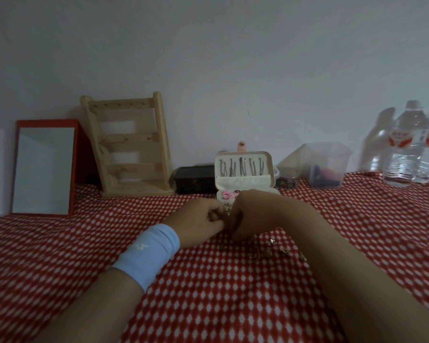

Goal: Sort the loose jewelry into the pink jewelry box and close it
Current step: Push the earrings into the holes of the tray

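Observation:
The pink jewelry box (244, 178) stands open at the back middle of the table, its lid upright with several silver pieces hanging inside and a pink item in the tray. My left hand (198, 219) and my right hand (248, 216) meet just in front of the box, fingers curled together around something too small and dark to make out. Loose jewelry pieces (270, 251) lie scattered on the cloth under my right forearm. A light blue wristband sits on my left wrist.
A red-framed mirror (44, 169) and a wooden jewelry stand (131, 144) lean against the wall at left. A dark box (195, 178) sits beside the pink one. A clear plastic container (325, 164) and water bottles (406, 147) stand at right. Red patterned cloth (208, 293) covers the table.

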Demonstrator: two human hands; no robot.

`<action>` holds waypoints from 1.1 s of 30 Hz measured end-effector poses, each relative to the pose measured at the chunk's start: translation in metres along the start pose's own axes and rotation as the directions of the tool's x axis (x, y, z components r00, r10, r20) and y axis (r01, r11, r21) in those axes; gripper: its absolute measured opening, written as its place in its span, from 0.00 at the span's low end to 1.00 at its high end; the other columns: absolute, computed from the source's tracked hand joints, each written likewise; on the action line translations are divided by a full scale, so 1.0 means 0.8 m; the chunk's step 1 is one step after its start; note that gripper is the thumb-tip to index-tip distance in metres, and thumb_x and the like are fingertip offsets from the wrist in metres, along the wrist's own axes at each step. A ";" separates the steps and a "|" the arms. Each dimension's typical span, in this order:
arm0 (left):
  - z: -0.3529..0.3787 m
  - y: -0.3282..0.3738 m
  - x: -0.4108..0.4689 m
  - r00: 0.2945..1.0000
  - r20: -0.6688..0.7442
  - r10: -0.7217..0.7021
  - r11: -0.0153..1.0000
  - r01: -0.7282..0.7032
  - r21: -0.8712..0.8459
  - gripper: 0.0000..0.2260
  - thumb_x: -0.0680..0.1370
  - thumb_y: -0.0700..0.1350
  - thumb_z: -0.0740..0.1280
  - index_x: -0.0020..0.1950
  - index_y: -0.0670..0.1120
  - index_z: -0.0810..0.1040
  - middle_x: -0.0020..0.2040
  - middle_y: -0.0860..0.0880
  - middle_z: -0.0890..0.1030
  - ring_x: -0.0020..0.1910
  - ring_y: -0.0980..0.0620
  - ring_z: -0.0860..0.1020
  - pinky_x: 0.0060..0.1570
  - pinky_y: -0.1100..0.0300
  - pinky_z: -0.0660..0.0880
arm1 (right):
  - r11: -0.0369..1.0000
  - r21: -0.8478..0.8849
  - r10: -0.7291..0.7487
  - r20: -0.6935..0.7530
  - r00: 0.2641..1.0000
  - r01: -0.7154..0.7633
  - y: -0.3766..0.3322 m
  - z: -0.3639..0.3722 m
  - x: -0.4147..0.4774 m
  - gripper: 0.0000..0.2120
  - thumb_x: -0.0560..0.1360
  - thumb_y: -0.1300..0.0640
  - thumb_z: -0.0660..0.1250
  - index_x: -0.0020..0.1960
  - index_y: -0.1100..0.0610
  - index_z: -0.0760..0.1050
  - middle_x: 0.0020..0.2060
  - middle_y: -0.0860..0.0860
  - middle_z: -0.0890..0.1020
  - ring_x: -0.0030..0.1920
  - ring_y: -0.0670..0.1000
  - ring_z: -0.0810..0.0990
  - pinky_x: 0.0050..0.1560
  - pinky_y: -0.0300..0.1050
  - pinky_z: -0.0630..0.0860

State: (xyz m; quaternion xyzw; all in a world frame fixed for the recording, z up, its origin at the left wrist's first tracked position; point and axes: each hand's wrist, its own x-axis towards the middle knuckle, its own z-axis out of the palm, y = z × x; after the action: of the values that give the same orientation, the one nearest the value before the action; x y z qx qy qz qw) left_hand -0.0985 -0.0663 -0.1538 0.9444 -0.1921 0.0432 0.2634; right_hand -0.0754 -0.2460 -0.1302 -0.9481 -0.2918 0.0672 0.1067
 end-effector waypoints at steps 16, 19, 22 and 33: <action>-0.027 0.028 0.043 0.988 -0.149 -0.033 0.837 -0.054 -0.544 0.09 0.77 0.36 0.69 0.55 0.45 0.82 0.39 0.47 0.85 0.37 0.52 0.83 0.32 0.59 0.79 | 0.636 0.765 0.214 -0.304 0.928 0.104 0.040 -0.024 -0.006 0.11 0.74 0.51 0.75 0.45 0.60 0.84 0.38 0.54 0.87 0.29 0.48 0.77 0.27 0.40 0.72; -0.028 0.034 0.057 0.988 -0.154 -0.015 0.842 -0.070 -0.535 0.09 0.77 0.36 0.69 0.54 0.46 0.83 0.44 0.40 0.85 0.35 0.56 0.82 0.34 0.64 0.79 | 0.541 0.834 0.238 -0.279 0.931 0.112 0.048 -0.025 -0.007 0.10 0.74 0.52 0.75 0.47 0.59 0.85 0.41 0.54 0.87 0.31 0.48 0.78 0.29 0.40 0.72; -0.025 0.033 0.072 0.991 -0.135 -0.005 0.831 -0.071 -0.551 0.08 0.77 0.35 0.69 0.53 0.44 0.82 0.41 0.43 0.84 0.32 0.53 0.82 0.29 0.64 0.77 | 0.492 0.862 0.289 -0.293 0.911 0.121 0.052 -0.024 -0.002 0.06 0.74 0.56 0.75 0.48 0.58 0.86 0.43 0.53 0.87 0.32 0.47 0.79 0.31 0.40 0.74; -0.002 0.009 0.095 0.980 -0.199 -0.017 0.766 -0.115 -0.632 0.09 0.77 0.39 0.71 0.55 0.48 0.78 0.42 0.47 0.86 0.37 0.45 0.85 0.29 0.59 0.76 | 0.485 0.857 0.380 -0.388 0.840 0.177 0.055 -0.011 0.012 0.07 0.76 0.63 0.72 0.52 0.55 0.84 0.41 0.50 0.87 0.36 0.47 0.81 0.33 0.42 0.79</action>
State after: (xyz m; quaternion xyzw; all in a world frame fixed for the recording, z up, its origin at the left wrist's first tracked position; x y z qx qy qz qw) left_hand -0.0308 -0.0972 -0.1350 0.7837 -0.1936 0.0731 0.5857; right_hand -0.0424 -0.2777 -0.1330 -0.7568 -0.1159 -0.0533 0.6411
